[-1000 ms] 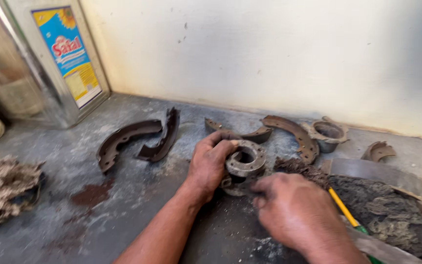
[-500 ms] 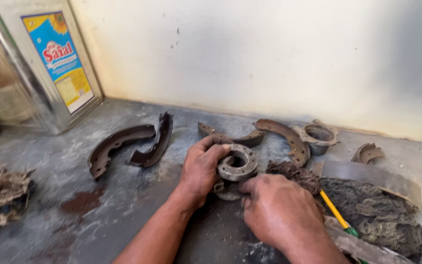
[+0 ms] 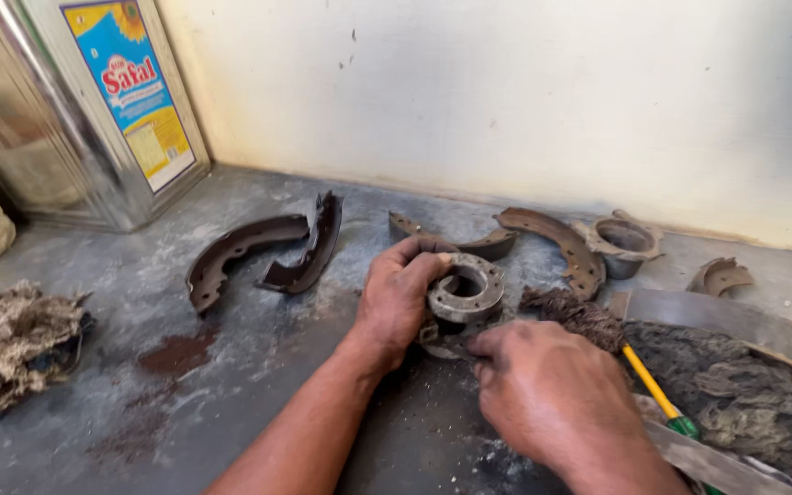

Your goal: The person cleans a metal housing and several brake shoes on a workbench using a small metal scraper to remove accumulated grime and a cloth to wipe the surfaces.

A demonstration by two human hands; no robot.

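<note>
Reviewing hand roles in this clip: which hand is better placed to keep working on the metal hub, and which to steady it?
The right hand, probably: its fingertips sit at the lower edge of the metal hub and are not gripping. The left hand is wrapped around the hub's side, so it suits steadying.

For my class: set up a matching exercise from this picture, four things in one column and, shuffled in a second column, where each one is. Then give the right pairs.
Things
1. round metal hub
2. shiny metal tin
3. yellow-handled tool
4. pair of dark brake shoes

Places
A. far left corner, against the wall
B. on the floor, left of the hands
C. gripped by the left hand
D. right of the right hand, beside the dirty rags

Pairs: 1-C, 2-A, 3-D, 4-B
</note>
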